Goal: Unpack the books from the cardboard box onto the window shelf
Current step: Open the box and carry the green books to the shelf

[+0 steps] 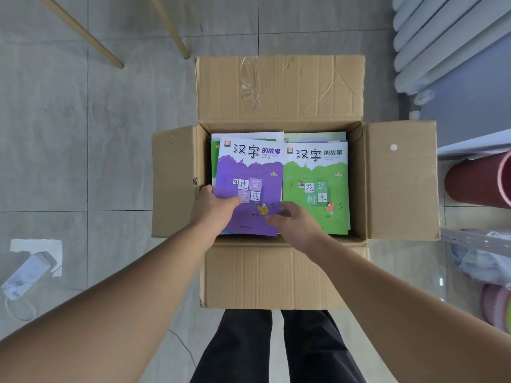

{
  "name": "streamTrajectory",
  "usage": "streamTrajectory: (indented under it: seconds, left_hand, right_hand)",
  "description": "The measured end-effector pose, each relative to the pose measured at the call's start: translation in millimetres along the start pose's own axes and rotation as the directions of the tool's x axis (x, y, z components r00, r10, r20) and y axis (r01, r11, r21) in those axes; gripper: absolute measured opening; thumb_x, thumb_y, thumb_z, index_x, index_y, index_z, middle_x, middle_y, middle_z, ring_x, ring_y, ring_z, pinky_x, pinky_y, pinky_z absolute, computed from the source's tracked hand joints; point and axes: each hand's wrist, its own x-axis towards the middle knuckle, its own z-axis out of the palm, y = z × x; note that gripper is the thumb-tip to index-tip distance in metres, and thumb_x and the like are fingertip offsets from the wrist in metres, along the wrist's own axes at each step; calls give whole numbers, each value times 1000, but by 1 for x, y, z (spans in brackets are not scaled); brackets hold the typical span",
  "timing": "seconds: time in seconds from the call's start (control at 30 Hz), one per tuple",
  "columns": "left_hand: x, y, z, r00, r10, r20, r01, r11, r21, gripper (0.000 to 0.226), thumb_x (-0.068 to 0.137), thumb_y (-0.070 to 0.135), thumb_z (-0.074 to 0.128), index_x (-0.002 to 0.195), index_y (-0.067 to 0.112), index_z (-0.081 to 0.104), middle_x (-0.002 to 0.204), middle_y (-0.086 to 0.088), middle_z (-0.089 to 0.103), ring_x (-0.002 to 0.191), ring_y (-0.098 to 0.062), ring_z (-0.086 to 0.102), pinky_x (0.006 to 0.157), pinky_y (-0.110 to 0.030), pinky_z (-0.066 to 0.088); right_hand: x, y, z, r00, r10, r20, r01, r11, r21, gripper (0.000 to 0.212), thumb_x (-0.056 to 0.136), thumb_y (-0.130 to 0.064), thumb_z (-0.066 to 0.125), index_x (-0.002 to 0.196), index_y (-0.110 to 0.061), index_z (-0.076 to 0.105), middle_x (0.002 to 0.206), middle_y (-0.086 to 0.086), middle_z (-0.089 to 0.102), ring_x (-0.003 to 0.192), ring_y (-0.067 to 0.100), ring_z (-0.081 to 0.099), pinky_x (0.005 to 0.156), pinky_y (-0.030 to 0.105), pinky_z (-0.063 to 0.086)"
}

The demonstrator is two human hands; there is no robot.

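Observation:
An open cardboard box stands on the floor with its four flaps spread. Inside lie two stacks of thin books. A purple book tops the left stack, tilted slightly, and a green book tops the right stack. My left hand grips the purple book's lower left corner, thumb on the cover. My right hand rests on the purple book's lower right corner, fingers spread over the cover; whether it grips the edge I cannot tell. More books show beneath both stacks.
Wooden chair legs stand behind the box at left. A white radiator is at upper right. A red cylinder and a clear bin sit at right. A power strip lies on the floor at left. My legs are below the box.

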Motion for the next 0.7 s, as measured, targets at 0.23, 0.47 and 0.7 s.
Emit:
streamTrajectory:
  seconds: [0.23,0.47,0.7]
  left_hand:
    - [6,7,2,995,-63,77,69,995,-70,39,85,30,81,116,22,61,105,6,73,90,-16,73,66,-29,52]
    - [8,7,5,996,-81,47,84,993,-84,41,85,31,81,119,21,61,108,4,73,93,-20,73,80,-35,59]
    - [-2,9,8,1000,-25,0,25,999,-20,34,88,25,76,119,21,62,109,5,73,92,-18,71,69,-30,50]
  right_hand:
    - [10,17,-69,878,-25,-477,-85,974,-209,70,91,-23,65,155,-8,41,152,18,46,139,36,44,115,44,36]
    - [27,16,-86,922,150,-358,-138,989,57,60,88,-30,66,143,-15,45,126,10,66,97,27,66,76,37,53]
    - [37,20,-95,911,173,-374,-122,980,156,32,87,-29,65,114,-13,72,89,3,70,65,14,56,56,26,41]
